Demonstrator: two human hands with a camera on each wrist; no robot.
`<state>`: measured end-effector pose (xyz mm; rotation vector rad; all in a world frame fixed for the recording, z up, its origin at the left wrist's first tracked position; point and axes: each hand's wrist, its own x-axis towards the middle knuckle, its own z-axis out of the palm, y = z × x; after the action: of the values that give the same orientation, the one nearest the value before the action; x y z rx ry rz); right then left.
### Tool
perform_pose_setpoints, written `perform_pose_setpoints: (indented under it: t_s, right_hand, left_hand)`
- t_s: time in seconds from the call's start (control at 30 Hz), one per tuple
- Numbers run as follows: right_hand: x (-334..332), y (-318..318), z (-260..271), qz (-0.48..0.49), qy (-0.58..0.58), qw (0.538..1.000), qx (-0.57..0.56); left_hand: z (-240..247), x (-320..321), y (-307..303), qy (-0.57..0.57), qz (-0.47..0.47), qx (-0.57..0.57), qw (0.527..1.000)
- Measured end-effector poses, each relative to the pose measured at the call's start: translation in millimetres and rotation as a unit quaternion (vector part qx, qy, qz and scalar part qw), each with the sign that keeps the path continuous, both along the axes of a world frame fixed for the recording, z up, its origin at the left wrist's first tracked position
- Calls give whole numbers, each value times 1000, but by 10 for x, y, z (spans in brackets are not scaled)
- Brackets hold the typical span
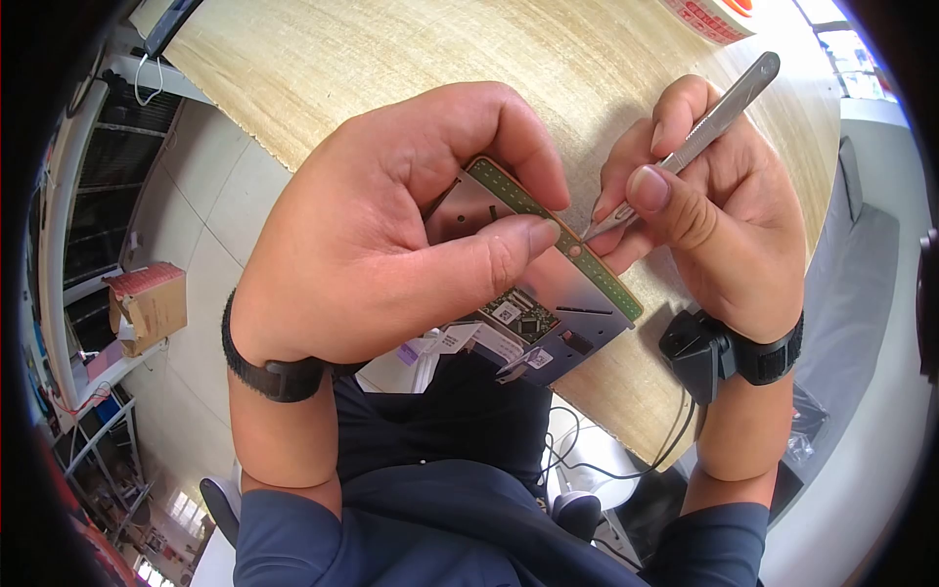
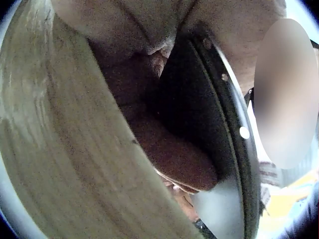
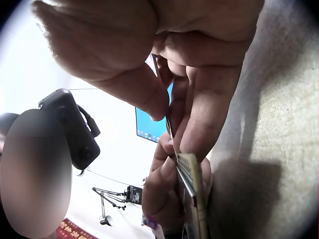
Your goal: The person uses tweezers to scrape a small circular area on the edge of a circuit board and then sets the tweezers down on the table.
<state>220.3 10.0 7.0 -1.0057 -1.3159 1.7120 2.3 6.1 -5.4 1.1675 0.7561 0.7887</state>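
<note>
Nearest me, at 6 o'clock of the head view, I see dark clothing (image 1: pixel 440 440). Just above it is one circuit board (image 1: pixel 562 308), held off the near edge of the table (image 1: pixel 391 59); its long axis runs from about 10 o'clock to 4 o'clock, with a green strip (image 1: pixel 602 274) along its far edge. The left hand (image 1: pixel 391 225) grips it, thumb pressed on the upper face, forefinger curled over the far edge. The right hand (image 1: pixel 724 215), at 3 o'clock, pinches one scalpel (image 1: pixel 714 117) like a pen, thumb and fingers curled round the metal handle; that handle slants from about 1 o'clock down to 7 o'clock. The blade tip meets the green strip just beside the left thumb tip, at 8 o'clock of the right thumb; so the board lies toward 9 o'clock of the right fingers, and the left hand is the nearer, being wrapped round it. I count one board, one scalpel, two hands and one black wrist camera (image 1: pixel 699 352) on the right wrist. Beyond, the pale wooden table fills 12 o'clock; a roll (image 1: pixel 709 15) with red print sits at 1 o'clock; a cardboard box (image 1: pixel 147 303) sits well off at 9 o'clock.
</note>
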Motion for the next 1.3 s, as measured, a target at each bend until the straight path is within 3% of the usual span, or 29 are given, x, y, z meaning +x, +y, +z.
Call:
perform_pose_setpoints:
  t_s: [0.37,1.3]
  right_hand:
    - [-3,-24,-6,-15,-3,1000,26]
    - [7,-13,0,2,-9,1000,20]
  left_hand:
    - [25,1,-12,-13,6,-39,999]
    - [-10,-1,-1,-7,9,-5,1000]
